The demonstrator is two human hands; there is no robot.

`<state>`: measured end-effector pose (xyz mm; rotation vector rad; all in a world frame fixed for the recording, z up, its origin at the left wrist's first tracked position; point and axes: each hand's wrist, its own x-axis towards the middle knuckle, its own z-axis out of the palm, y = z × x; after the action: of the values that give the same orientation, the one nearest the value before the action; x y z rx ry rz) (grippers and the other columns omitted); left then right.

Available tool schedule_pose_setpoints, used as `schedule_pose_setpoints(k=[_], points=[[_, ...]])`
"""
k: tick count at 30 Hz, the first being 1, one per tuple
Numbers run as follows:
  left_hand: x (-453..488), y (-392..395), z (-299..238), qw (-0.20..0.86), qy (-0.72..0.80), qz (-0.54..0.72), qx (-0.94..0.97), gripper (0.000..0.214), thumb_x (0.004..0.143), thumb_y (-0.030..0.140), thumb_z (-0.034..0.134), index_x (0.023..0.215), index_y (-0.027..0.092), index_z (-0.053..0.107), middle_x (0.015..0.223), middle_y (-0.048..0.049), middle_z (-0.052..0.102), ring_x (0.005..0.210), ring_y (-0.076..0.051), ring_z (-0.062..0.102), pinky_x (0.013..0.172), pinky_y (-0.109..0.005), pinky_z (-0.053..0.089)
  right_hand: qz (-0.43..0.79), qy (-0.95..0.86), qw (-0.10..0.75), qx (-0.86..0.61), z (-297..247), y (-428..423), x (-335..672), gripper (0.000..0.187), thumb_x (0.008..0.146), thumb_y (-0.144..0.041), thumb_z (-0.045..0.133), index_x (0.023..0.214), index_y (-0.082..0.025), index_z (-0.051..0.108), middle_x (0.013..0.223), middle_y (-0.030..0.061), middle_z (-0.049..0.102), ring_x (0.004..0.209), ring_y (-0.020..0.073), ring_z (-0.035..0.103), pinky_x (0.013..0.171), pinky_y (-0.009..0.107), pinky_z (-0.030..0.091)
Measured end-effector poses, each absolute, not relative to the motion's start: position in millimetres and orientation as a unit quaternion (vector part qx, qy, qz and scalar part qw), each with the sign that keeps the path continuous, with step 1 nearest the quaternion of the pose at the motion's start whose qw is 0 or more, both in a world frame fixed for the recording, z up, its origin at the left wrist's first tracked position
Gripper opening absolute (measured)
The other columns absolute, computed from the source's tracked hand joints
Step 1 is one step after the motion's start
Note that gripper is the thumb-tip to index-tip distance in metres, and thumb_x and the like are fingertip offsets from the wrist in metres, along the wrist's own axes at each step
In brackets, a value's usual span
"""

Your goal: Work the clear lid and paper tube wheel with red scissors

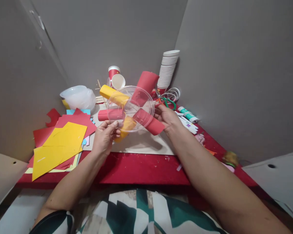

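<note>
A clear round plastic lid (141,114) is held up over the table, tilted toward me. Rolled paper pieces fan out around it: a yellow roll (113,95), a red roll (146,85), another red roll (151,123), a third red one (109,114) and a lower yellow one (125,129). My left hand (106,135) pinches the lid's lower left rim between thumb and fingers. At the right rim, my right hand (167,117) is closed on the lid, its fingertips partly hidden behind the lid and a red roll.
Yellow and red paper sheets (61,143) lie piled at left, before a plastic-wrapped bowl (79,97). A stack of paper cups (168,70) stands at the back right. Green-handled scissors (169,103), a white-and-green tube (188,114) and white sticks (189,125) lie at right.
</note>
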<state>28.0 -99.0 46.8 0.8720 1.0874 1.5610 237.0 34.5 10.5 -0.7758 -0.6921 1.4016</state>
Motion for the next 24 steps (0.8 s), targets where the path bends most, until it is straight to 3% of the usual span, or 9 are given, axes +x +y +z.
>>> schedule_pose_setpoints(k=[2, 5, 8, 13, 20, 24], points=[[25.4, -100.8, 46.4, 0.495, 0.448, 0.658, 0.349, 0.042, 0.056, 0.038, 0.092, 0.079, 0.015, 0.065, 0.072, 0.0003, 0.073, 0.053, -0.006, 0.061, 0.049, -0.016, 0.049, 0.596, -0.286, 0.655, -0.365, 18.1, 30.4, 243.2, 0.023, 0.097, -0.031, 0.062, 0.079, -0.017, 0.06, 0.066, -0.002, 0.062, 0.053, 0.0083, 0.059, 0.048, 0.019, 0.049], [23.5, -103.4, 44.5, 0.487, 0.445, 0.671, 0.338, 0.04, 0.059, 0.038, 0.091, 0.081, 0.016, 0.065, 0.077, -0.0001, 0.074, 0.058, -0.008, 0.065, 0.051, -0.016, 0.05, 0.552, -0.286, 0.691, -0.37, 31.1, 19.9, 245.3, 0.028, 0.091, -0.039, 0.068, 0.074, -0.021, 0.055, 0.054, -0.0078, 0.056, 0.042, 0.0054, 0.053, 0.042, 0.015, 0.044], [24.3, -103.6, 40.9, 0.486, 0.447, 0.672, 0.335, 0.039, 0.061, 0.038, 0.09, 0.084, 0.016, 0.066, 0.085, -0.0036, 0.077, 0.061, -0.009, 0.068, 0.052, -0.017, 0.052, 0.507, -0.316, 0.715, -0.363, 38.7, 8.6, 238.7, 0.028, 0.084, -0.04, 0.075, 0.076, -0.022, 0.056, 0.054, -0.0085, 0.059, 0.042, 0.0063, 0.056, 0.04, 0.015, 0.045], [26.9, -101.1, 33.5, 0.474, 0.446, 0.679, 0.34, 0.037, 0.065, 0.038, 0.088, 0.085, 0.016, 0.066, 0.08, -0.0033, 0.077, 0.061, -0.01, 0.069, 0.055, -0.018, 0.054, 0.365, -0.464, 0.729, -0.346, 35.7, -5.2, 225.1, 0.028, 0.073, -0.038, 0.081, 0.082, -0.02, 0.063, 0.061, -0.0053, 0.066, 0.047, 0.0112, 0.064, 0.038, 0.019, 0.046], [25.0, -100.7, 28.5, 0.44, 0.426, 0.701, 0.365, 0.036, 0.067, 0.04, 0.088, 0.085, 0.016, 0.067, 0.067, 0.0004, 0.073, 0.058, -0.01, 0.069, 0.058, -0.019, 0.056, 0.301, -0.523, 0.717, -0.349, 35.1, -14.5, 221.2, 0.023, 0.077, -0.035, 0.076, 0.09, -0.021, 0.065, 0.067, -0.0041, 0.07, 0.054, 0.0128, 0.069, 0.043, 0.02, 0.051], [22.0, -102.2, 31.7, 0.433, 0.419, 0.705, 0.374, 0.034, 0.071, 0.039, 0.087, 0.087, 0.016, 0.069, 0.07, 0.0006, 0.075, 0.061, -0.01, 0.07, 0.059, -0.017, 0.057, 0.304, -0.499, 0.729, -0.356, 38.9, -12.5, 223.2, 0.024, 0.074, -0.034, 0.079, 0.088, -0.021, 0.064, 0.07, -0.003, 0.071, 0.056, 0.0136, 0.07, 0.045, 0.022, 0.053]])
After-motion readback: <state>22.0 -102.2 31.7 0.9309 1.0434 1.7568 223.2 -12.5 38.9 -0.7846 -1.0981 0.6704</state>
